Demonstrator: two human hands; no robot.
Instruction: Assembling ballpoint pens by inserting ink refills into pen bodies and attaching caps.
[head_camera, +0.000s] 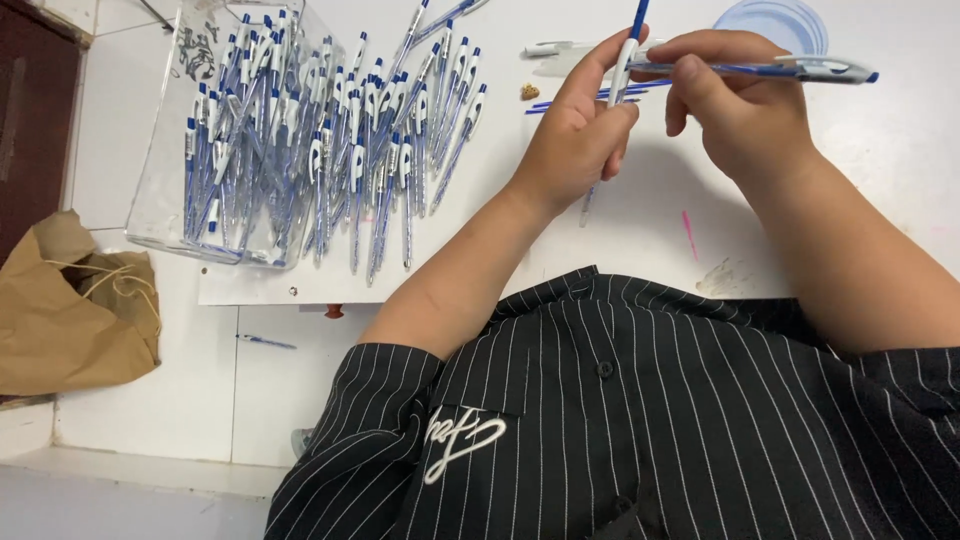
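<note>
My left hand (578, 135) is closed around a blue and white pen (627, 55) that stands nearly upright, its tip pointing down past my palm. Close beside it, my right hand (745, 115) grips a second clear blue pen (790, 68) lying level, its end pointing right. Both hands hover above the white table (880, 170). Several thin blue refills (600, 97) lie on the table just behind my left hand. A white pen part (555, 48) rests further back.
A large heap of blue and white pens (340, 150) spills from a clear plastic container (170, 190) at the left. A round pale blue lid (775, 20) sits at the back. A brown paper bag (70, 310) and one stray pen (265, 342) lie on the floor.
</note>
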